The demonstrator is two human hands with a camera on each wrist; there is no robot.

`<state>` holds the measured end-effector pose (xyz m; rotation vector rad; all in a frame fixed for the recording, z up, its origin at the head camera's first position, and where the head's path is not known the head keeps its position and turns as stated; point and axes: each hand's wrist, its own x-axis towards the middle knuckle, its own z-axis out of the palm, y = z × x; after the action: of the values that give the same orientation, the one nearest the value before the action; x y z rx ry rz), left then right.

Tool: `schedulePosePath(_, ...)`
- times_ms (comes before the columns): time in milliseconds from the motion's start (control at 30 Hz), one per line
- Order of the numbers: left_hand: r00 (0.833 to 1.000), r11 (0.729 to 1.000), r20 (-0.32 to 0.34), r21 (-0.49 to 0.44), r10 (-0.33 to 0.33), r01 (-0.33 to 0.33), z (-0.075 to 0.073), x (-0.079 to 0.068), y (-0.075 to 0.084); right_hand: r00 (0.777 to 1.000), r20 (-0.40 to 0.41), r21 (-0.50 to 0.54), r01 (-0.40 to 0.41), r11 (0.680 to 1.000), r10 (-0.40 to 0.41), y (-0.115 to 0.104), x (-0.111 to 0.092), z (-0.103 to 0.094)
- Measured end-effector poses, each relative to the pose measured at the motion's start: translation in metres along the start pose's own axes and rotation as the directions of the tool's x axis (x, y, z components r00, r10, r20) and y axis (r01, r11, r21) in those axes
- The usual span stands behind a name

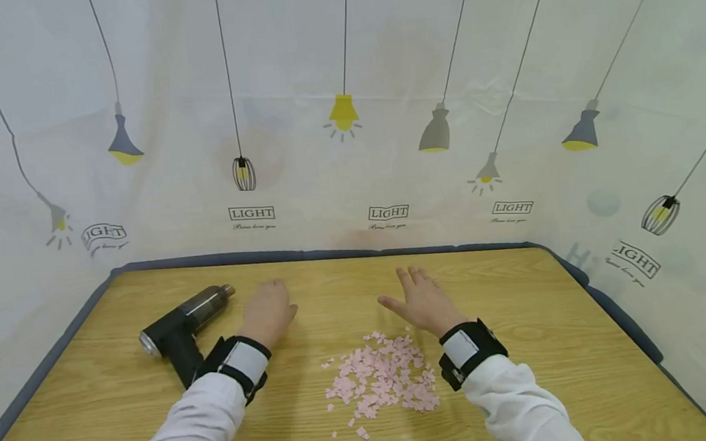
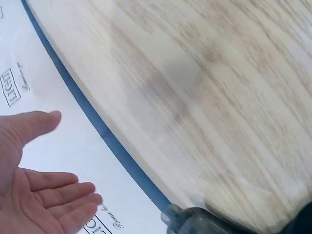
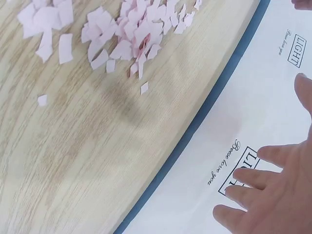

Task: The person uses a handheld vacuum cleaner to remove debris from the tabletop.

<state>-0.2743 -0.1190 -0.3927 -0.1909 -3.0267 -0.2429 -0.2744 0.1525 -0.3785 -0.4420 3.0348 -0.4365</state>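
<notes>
My left hand (image 1: pixel 268 313) reaches over the table just right of a black handheld vacuum (image 1: pixel 188 326), holding nothing; in the left wrist view its fingers (image 2: pixel 58 192) are extended with the thumb apart. The vacuum lies on its side with a clear barrel and a nozzle toward the back. My right hand (image 1: pixel 423 302) is held out with fingers spread and holds nothing, beyond and right of a loose pile of pink paper scraps (image 1: pixel 385 375). The right wrist view shows those scraps (image 3: pixel 139 31) at upper left, apart from the hand (image 3: pixel 273 190).
The wooden table (image 1: pixel 531 387) has a dark blue edge strip (image 1: pixel 337 253) along its back and sides. Behind it hangs a white curtain (image 1: pixel 295 57) printed with lamps. A few stray scraps (image 1: pixel 362 432) lie in front of the pile.
</notes>
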Motion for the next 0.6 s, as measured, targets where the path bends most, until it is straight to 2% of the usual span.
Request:
schedulePosePath(167,0.995,0.998,-0.082,0.018,-0.053,0.055,-0.01,-0.007,-0.025,1.0,0.01,0.017,0.008,1.0,-0.008,-0.005,-0.001,0.001)
schedulePosePath(300,0.99,0.99,-0.086,0.078,-0.113,0.12,-0.017,-0.015,-0.052,1.0,0.015,0.024,0.016,1.0,-0.016,-0.008,0.0,0.001)
schedulePosePath(367,0.984,0.984,-0.074,0.061,-0.16,0.165,-0.019,-0.019,-0.065,1.0,0.015,0.028,0.019,0.999,-0.019,-0.009,0.0,0.002)
schedulePosePath(533,0.955,0.956,-0.057,0.018,-0.292,0.293,-0.017,-0.031,-0.091,1.0,0.018,0.044,0.023,0.999,-0.023,-0.013,0.0,0.002)
schedulePosePath(600,0.942,0.942,-0.06,0.042,-0.329,0.332,-0.017,-0.036,-0.098,0.999,0.023,0.048,0.023,0.999,-0.024,-0.015,0.0,0.003)
